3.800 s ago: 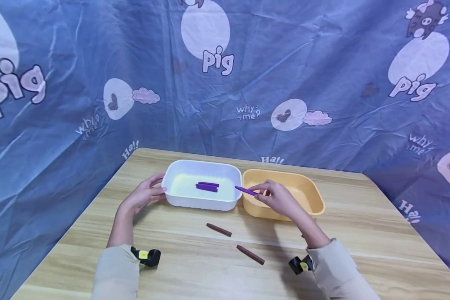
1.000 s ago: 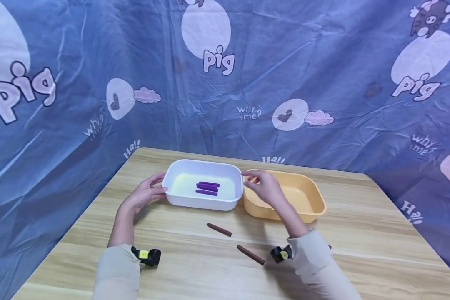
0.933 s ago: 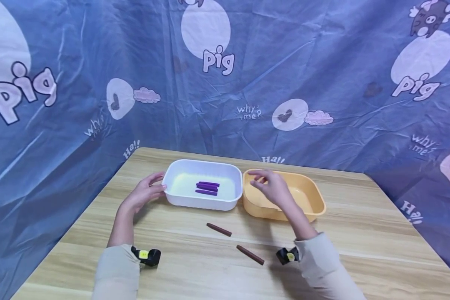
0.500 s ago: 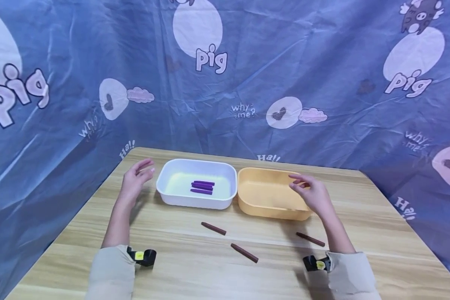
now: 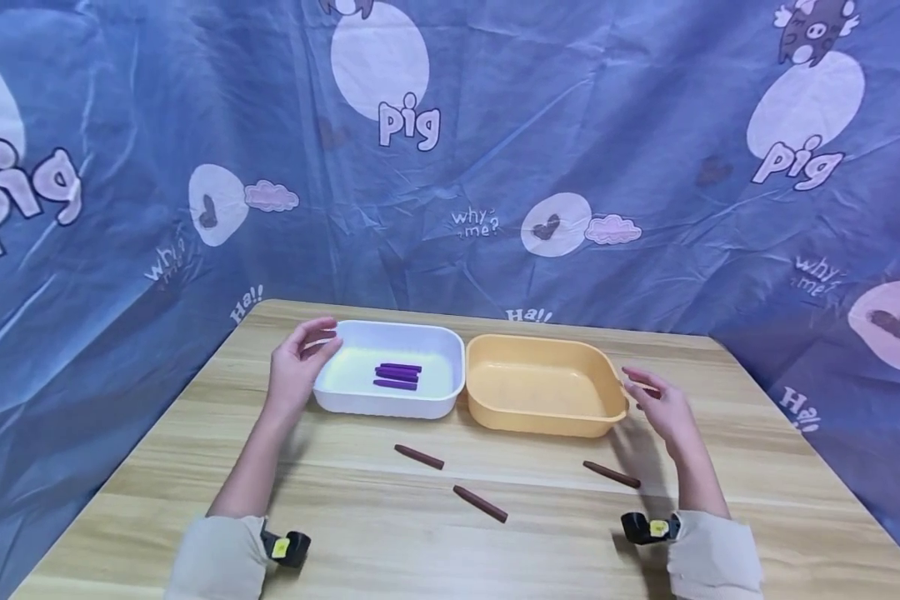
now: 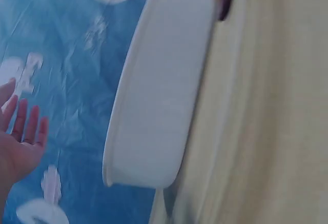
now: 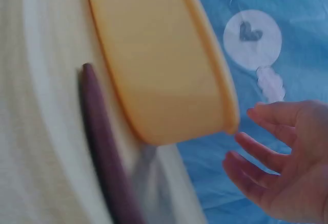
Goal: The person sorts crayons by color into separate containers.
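Note:
My left hand (image 5: 300,358) hovers by the left end of the white plastic bin (image 5: 386,406), fingers loosely bent and holding nothing. In the left wrist view this hand (image 6: 20,149) appears apart from the bin wall. Several purple crayons (image 5: 397,374) lie side by side in the white bin. Close to the right end of the yellow bin (image 5: 543,423) is my right hand (image 5: 663,412), its fingers relaxed with nothing between them. The right wrist view shows its fingertips near the yellow rim (image 7: 225,101); whether they touch cannot be told. The yellow bin's visible floor is bare.
Three brown crayons lie in front of the bins on the wooden table (image 5: 330,517): one on the left (image 5: 419,457), one in the middle (image 5: 480,503), one on the right (image 5: 612,474). A blue printed curtain (image 5: 450,167) hangs behind.
Earlier my right hand held a purple crayon, which now lies in the white bin. That hand has since moved right, past the yellow bin. My left hand left the white bin's side and rose.

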Motion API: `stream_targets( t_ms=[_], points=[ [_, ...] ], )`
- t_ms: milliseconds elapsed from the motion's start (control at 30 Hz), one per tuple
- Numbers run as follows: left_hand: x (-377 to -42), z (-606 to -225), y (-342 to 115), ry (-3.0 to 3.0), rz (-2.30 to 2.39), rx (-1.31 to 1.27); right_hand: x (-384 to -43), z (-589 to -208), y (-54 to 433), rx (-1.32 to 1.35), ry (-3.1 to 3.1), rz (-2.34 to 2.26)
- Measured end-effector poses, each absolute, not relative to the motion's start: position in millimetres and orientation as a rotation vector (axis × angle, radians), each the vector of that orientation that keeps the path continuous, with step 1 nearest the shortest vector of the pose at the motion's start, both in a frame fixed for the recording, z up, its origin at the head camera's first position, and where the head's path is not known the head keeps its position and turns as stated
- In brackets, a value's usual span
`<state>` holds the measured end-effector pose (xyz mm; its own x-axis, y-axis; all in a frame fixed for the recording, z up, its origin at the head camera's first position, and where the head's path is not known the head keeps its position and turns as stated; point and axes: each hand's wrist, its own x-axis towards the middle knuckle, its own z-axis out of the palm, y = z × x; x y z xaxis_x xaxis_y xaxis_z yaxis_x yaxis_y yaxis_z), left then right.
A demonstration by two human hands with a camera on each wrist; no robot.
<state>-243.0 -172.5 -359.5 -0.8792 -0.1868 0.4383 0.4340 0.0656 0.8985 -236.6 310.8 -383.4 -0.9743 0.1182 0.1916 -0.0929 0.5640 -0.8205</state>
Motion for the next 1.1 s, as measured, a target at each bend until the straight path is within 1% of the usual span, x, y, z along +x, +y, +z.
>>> stream_targets(
  t_ms=[167, 300, 567, 933, 1100],
  points=[
    [-234, -369, -158, -1.894, -1.902, -0.442, -240, -395, 313, 0.013, -2.595, 1.685],
    [-226, -379, -152, -1.919, -1.949, -0.577, -243, -397, 312, 0.020, -2.621, 1.762],
    [-219, -394, -148, -2.012, -2.009, -0.623, -245, -398, 313, 0.039, -2.609, 1.824],
    [-224, -430, -136, -2.327, -1.639, -0.912, -244, -405, 320, 0.010, -2.572, 1.928],
    [-225, -440, -134, -2.429, -1.483, -0.979, -244, -405, 320, 0.028, -2.559, 1.946]
  ],
)
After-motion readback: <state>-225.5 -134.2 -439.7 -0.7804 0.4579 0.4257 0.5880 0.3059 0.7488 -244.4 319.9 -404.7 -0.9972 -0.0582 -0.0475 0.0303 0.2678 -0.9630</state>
